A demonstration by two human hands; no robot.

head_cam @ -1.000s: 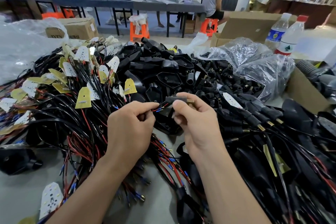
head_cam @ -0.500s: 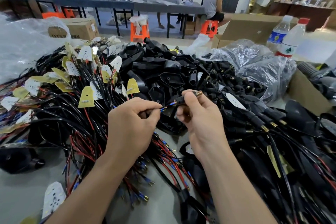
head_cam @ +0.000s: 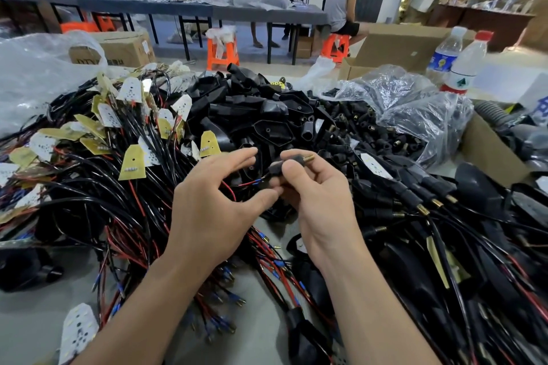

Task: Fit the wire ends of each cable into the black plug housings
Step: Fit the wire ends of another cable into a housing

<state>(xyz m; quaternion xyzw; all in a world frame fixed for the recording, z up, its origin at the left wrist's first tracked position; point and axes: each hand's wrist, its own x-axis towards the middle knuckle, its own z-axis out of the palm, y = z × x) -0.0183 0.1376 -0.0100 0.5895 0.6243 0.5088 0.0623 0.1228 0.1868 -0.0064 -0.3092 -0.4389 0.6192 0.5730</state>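
Nearest the camera, two bare forearms reach out over a grey table (head_cam: 35, 290) strewn with loose red and black wires (head_cam: 267, 264) tipped with blue sleeves and brass pins. The left hand (head_cam: 213, 201) is spread fairly wide, index finger stretched forward and thumb angled toward the right hand, gripping nothing that can be seen; a thin red wire (head_cam: 229, 191) loops just beside its thumb. The right hand (head_cam: 317, 190) is closed around a small black plug housing (head_cam: 277, 169), pinched between thumb and fingertips, with a brass tip (head_cam: 308, 157) poking out on the far right side and short red and blue wire ends (head_cam: 253, 182) trailing from its left side toward the left hand. Judging by this, the step in hand is seating the wire ends into this housing, and they look partly entered rather than fully home. The next move likely calls for the left hand to pinch the wires close to their tips and push them straight in while the right hand steadies the housing. Farther out lies the heap of tagged cables (head_cam: 124, 157) on the left, a mound of black plug housings (head_cam: 267, 115) in the centre, and a clear plastic bag (head_cam: 415, 109) with more small black parts on the right.
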